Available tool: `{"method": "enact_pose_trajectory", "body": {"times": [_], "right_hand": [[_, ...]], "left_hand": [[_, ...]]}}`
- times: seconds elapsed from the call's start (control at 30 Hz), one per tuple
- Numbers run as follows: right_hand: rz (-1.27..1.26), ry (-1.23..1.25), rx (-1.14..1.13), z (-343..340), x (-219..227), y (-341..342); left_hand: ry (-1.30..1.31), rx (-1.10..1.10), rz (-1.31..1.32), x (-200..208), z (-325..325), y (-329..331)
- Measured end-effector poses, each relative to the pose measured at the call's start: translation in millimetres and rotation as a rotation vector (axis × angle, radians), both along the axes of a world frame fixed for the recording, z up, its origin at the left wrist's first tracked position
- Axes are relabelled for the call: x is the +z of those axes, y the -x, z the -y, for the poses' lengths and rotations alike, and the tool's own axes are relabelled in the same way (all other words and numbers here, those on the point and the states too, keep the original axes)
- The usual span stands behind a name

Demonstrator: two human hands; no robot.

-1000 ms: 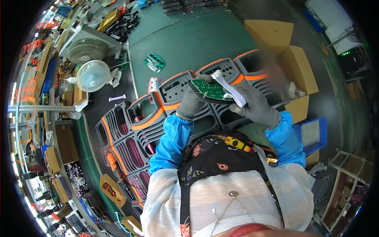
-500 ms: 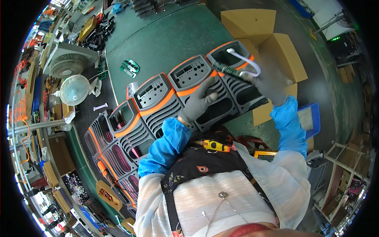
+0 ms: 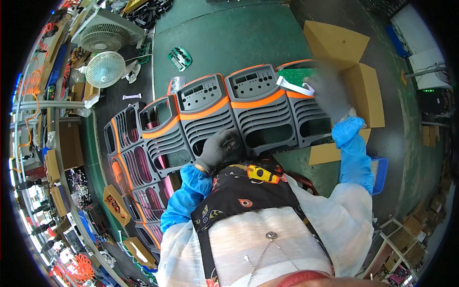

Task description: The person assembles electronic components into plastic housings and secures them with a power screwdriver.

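One green circuit board (image 3: 297,74), held between both hands a second ago, now overlaps the top of the rightmost cover (image 3: 302,106), so the work centres there. The blurred right hand (image 3: 331,95) grips its edge; the withdrawn left hand (image 3: 219,147) is loosely curled, contents unclear.

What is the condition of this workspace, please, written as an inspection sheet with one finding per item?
Surface: green table, with panels lying side by side on it.
Job's things: held board above the panels at the right end.
Clutter: loose board beyond the panels; black parts piled at far left.
Hands: right hand blurred, gripping the held board; left hand curled near the panels, nothing seen in it.
Cables: white cable at the held board, its join unclear; short cable at left.
Surroundings: fans left; open carton and blue tray right.
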State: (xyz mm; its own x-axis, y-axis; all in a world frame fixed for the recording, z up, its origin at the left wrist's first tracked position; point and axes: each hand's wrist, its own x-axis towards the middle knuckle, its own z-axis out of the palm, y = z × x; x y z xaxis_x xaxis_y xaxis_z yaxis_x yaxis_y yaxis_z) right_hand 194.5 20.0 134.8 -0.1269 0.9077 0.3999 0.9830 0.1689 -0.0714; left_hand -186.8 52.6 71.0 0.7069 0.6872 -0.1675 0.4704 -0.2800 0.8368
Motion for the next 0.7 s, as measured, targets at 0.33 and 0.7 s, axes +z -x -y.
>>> {"method": "enact_pose_trajectory", "body": {"times": [0.33, 0.7], "right_hand": [[-0.11, 0.083, -0.049, -8, -13, -33], [-0.15, 0.157, -0.038, -17, -40, -47]], "left_hand": [[-0.054, 0.022, -0.151, -24, 19, 16], [-0.046, -0.04, -0.145, -22, 16, 4]]}}
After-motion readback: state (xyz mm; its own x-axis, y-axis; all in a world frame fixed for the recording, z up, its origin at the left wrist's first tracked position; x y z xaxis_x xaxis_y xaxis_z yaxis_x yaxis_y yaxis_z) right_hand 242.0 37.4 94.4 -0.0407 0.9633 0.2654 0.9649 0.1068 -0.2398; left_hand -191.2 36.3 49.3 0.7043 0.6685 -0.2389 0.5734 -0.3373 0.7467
